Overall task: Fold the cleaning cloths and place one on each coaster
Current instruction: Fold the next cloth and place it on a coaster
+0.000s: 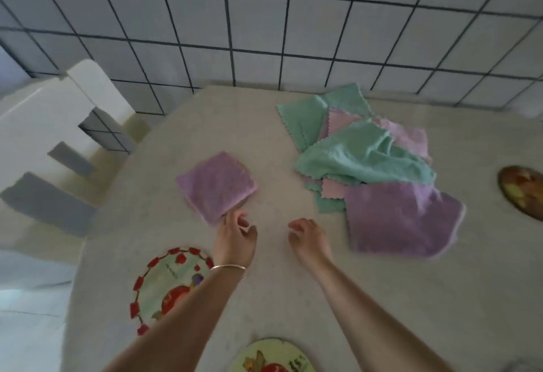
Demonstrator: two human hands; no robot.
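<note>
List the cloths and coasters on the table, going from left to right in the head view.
Red-bordered coaster → folded purple cloth → pale green coaster at the near edge → pile of unfolded green, pink and purple cloths → brownish coaster at the right edge.

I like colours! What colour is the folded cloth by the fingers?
Purple: the folded cloth, seen in the head view.

The cloths (pixel 370 154) are soft, fluffy fabric with pinked edges. The bench (pixel 279 298) looks matt and finely speckled. The coasters (pixel 167 286) carry smooth painted faces. The bracelet (pixel 228 267) is shiny metal.
</note>
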